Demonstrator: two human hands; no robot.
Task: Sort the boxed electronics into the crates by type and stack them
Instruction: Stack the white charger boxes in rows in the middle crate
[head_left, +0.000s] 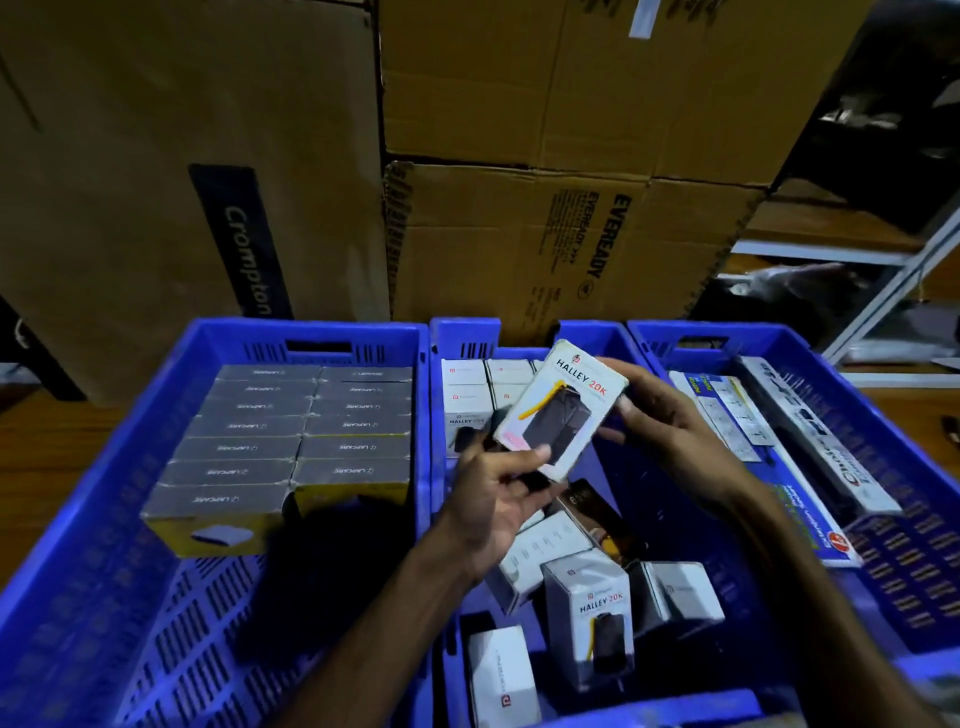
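Observation:
Both my hands hold one white "Halley 20K" box (558, 410) above the middle blue crate (613, 338). My left hand (498, 493) grips its lower end with the thumb on the front. My right hand (670, 431) holds its right edge with curled fingers. Below lie several loose white Halley boxes (592, 608), and a neat row of the same boxes (470, 387) stands at the crate's far end. The left crate (311, 332) holds two rows of grey boxes (291, 436). Long flat boxes (810, 441) lie in the right crate (727, 332).
Large brown cartons (545, 156) stand stacked right behind the crates. A metal shelf frame (893, 291) rises at the right. The crates sit on a wooden surface (31, 452). The near part of the left crate's floor (182, 623) is bare.

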